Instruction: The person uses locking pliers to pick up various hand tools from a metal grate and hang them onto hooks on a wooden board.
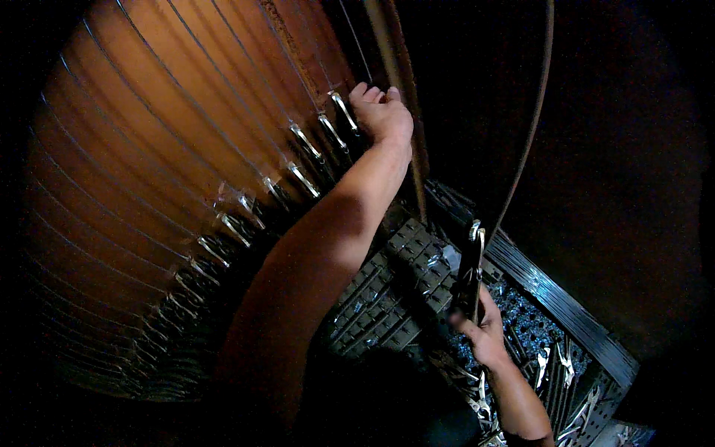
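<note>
My left hand (383, 119) is raised to the upper middle, fingers curled in a pinch around the lower end of a thin wire (357, 43). Just left of it hang silver metal clips (343, 112), each at the foot of its own wire. Lower right, my right hand (485, 335) is wrapped round a dark hand tool (469, 279) with a shiny metal top; shadow hides its exact kind. A long hose (530, 123) runs upward from beside this tool. My left forearm crosses in front of part of the clip row.
Behind the wires stands an orange-brown panel (179, 97). A brown upright bar (408, 89) rises beside my left hand. Below lies a dark slotted metal grating (380, 309). Several silver pliers-like clamps (567, 365) lie by a ribbed metal edge (555, 287).
</note>
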The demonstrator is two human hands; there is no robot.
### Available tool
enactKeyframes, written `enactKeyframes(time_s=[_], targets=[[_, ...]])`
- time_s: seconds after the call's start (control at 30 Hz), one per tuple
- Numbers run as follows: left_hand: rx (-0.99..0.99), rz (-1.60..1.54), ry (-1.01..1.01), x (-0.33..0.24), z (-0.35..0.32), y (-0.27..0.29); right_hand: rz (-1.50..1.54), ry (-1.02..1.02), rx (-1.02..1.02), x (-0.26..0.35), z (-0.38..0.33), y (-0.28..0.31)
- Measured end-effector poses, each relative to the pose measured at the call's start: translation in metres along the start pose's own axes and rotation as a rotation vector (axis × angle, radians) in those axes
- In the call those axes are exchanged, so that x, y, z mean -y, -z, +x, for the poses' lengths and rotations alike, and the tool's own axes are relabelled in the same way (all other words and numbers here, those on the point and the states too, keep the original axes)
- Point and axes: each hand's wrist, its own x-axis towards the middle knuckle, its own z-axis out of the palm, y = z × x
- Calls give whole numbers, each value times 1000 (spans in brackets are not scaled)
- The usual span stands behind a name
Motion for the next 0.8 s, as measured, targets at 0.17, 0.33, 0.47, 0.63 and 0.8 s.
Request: enactKeyframes(time_s=[0.17, 0.33, 0.47, 0.63, 0.8], targets=[[-14, 2, -3, -6, 9, 1, -7, -31, 3, -10, 0, 7], [-11, 34, -54, -17, 12, 10, 4, -17, 39, -11, 6, 1], [18, 29, -61, -21, 13, 15, -8, -31, 30, -11, 13, -5], [145, -1, -113, -19, 21, 32, -80, 64, 109, -3, 38, -12], [322, -19, -110, -26, 5, 43, -76, -2, 126, 15, 78, -19]])
